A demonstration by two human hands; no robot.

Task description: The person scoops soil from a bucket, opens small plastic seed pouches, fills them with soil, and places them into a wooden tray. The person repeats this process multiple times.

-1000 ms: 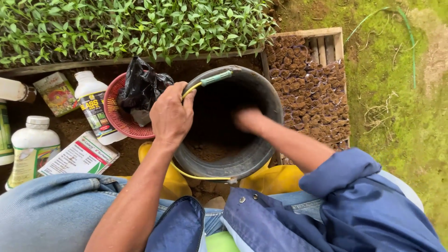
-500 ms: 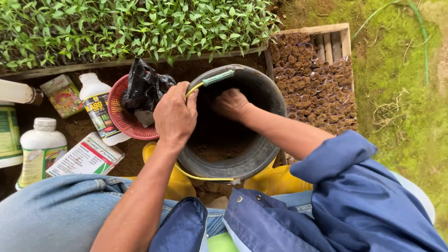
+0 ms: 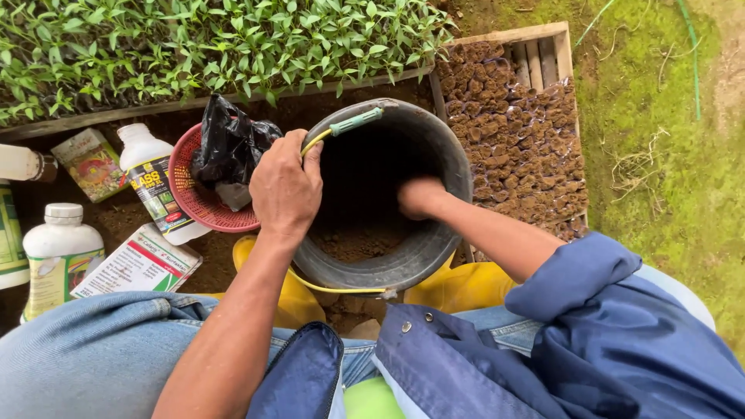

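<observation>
Two hands at one bucket (image 3: 434,240). Bucket: dark, round, metal-grey wall, standing on soil between the person's knees, yellow boots (image 3: 442,289) just under it. Dark soil (image 3: 353,240) lies in the bottom.

Left hand (image 3: 285,186): on the near-left rim, fingers curled over the edge, thumb beside the yellow wire handle (image 3: 334,133) with its green grip. Hand closed on the rim.

Right hand (image 3: 419,198): inside the bucket, against the right inner wall, above the soil. Fingers point down into shadow; cannot tell whether they are open or closed, nor whether they hold soil. Blue sleeve (image 3: 574,271) pushed up the forearm.

Around: red basket (image 3: 194,198) touching the bucket's left side, black bag (image 3: 229,143) in it. White bottle (image 3: 147,167) just beside the basket; second white bottle (image 3: 58,248) farther left; flat box (image 3: 140,264) between them, near the knee. Seedling tray (image 3: 217,39) along the top. Wooden crate (image 3: 516,132) of brown soil plugs to the right of the bucket, moss (image 3: 667,155) beyond.

Versus half a second ago: right hand sat higher, near the far rim under the green grip; now lower and more to the right. One second ago it was again near the centre right. Left hand unchanged on the rim. Bucket, basket, bottles unmoved.
</observation>
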